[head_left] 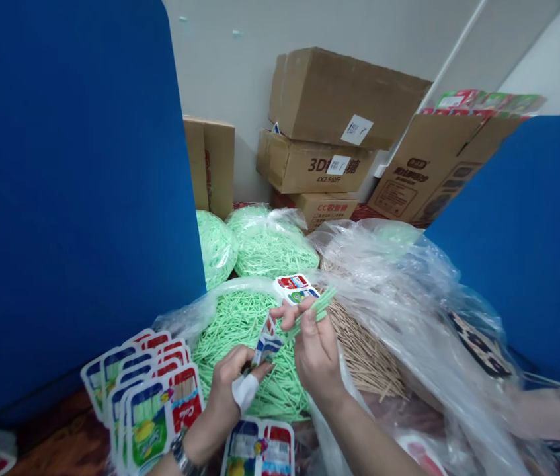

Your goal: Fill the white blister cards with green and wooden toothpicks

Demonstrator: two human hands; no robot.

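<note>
My left hand is closed on a printed packet, seen nearly edge-on, with a white flap hanging below the fingers. Pinched in my right hand is a small bunch of thin green sticks; its fingertips are close to the packet's upper end. Both hands are above an open clear bag of loose green sticks. Just behind the right fingers, a red and green printed pack lies on the bag. Beside it, brown sticks fill another clear bag.
Overlapping printed packs lie at lower left, and another pack at the bottom. Green-stick bags and stacked cartons stand behind. Blue panels flank the area. Another person's arm is at right.
</note>
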